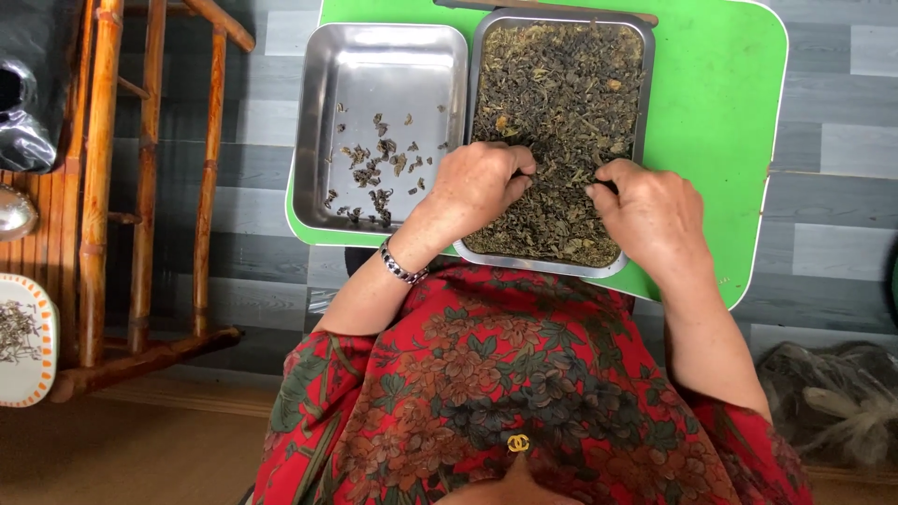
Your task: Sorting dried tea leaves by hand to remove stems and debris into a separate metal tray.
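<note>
Two steel trays sit side by side on a green table [720,103]. The right tray [643,84] is full of dried green-brown leaves [561,84]. The left tray [402,47] holds only a few scattered dark leaf bits [374,173]. My left hand [477,182], with a metal bracelet [402,265] at the wrist, rests curled on the leaves at the right tray's near left side, fingers pinched into them. My right hand [650,210] lies on the leaves at the near right, fingertips pressed into the pile. What the fingers hold is hidden.
A bamboo chair frame [150,187] stands at the left on the grey plank floor. A white plate with an orange rim [23,337] holds dried bits at the far left. A dark bag [832,402] lies at the lower right.
</note>
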